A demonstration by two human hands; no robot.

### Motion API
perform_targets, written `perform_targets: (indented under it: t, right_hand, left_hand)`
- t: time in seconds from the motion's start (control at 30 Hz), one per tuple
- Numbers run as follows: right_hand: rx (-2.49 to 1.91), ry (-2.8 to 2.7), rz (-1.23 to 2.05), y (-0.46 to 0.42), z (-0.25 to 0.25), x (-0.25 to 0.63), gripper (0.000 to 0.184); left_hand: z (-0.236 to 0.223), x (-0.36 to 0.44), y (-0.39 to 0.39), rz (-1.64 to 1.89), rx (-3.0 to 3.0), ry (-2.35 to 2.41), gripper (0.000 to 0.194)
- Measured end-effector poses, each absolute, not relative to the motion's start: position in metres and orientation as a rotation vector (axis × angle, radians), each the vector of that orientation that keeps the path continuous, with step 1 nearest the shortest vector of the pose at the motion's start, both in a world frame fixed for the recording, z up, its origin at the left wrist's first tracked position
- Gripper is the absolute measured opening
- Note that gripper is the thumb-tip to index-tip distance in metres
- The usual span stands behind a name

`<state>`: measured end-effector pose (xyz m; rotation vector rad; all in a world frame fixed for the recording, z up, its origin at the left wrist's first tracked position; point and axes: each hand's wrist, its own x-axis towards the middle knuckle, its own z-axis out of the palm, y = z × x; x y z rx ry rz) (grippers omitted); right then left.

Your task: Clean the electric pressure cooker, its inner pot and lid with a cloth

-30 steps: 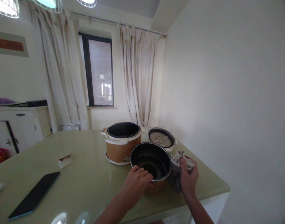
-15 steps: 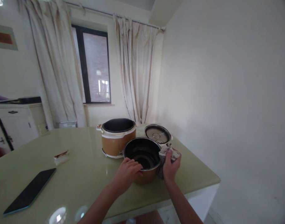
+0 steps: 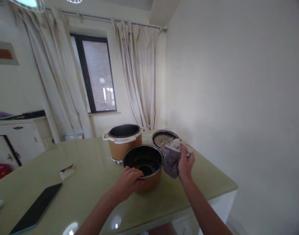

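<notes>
An inner pot (image 3: 149, 182), dark inside and golden-brown outside, stands on the table before me. My left hand (image 3: 127, 181) grips its near-left rim, fingers over the edge. In my right hand (image 3: 186, 161) is a bunched grey and whitish cloth (image 3: 171, 161), held up just beside the pot's right rim; whether it touches the rim I cannot tell. Behind the pot is the golden cooker body (image 3: 124, 145) with a white rim and dark, open top. The round lid (image 3: 161, 137) lies behind the cloth, partly hidden by it.
A dark flat tablet-like slab (image 3: 38, 207) lies on the pale green table (image 3: 90, 182) at the left, near a small white and brown item (image 3: 67, 171). The white wall (image 3: 237, 98) rises beyond the table's right edge. A white cabinet (image 3: 24, 137) stands at far left.
My right hand has drawn the cloth away from the pot's rim, rightward and up, so more grey cloth shows. The pot sits slightly further left in view, my left hand still on it.
</notes>
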<state>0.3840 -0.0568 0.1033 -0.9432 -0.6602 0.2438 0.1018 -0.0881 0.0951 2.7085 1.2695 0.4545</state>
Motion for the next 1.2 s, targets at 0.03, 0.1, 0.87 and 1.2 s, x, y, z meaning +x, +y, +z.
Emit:
perform_targets:
  t: [0.03,0.1,0.87,1.2]
  right_hand:
    - [-0.890,-0.636,0.257,-0.058,0.117,0.386,0.051]
    - [-0.777,-0.645,0.349,-0.058,0.145,0.384,0.051]
    - [-0.965,-1.616,0.605,-0.028,0.155,0.324,0.073]
    - [-1.112,-1.808,0.716,-0.027,0.148,0.354,0.057]
  left_hand:
    - [0.099,0.100,-0.092,0.440,2.676,1.274,0.021]
    - [0.109,0.102,-0.097,0.512,2.553,1.278,0.037]
    - [0.163,0.125,-0.039,1.605,1.442,0.928,0.067]
    - [0.173,0.120,-0.038,1.277,2.248,1.222,0.062]
